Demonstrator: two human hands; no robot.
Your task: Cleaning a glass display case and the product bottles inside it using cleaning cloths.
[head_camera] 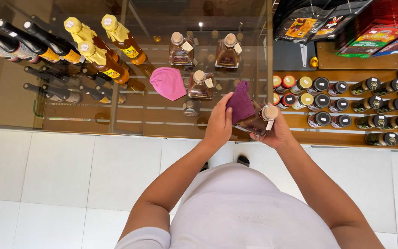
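two hands (219, 122), one bottle (254, 121), one purple cloth (240, 102)

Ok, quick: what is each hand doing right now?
Left hand: closed on a purple cloth, pressed against the bottle.
Right hand: closed around the same corked glass bottle.

A squat glass bottle (256, 121) of amber liquid, topped with a pale round stopper and a small white tag at its neck, is held tilted above the glass shelf (130, 113). A purple cloth (240, 102), bunched and folded, presses against its upper side.
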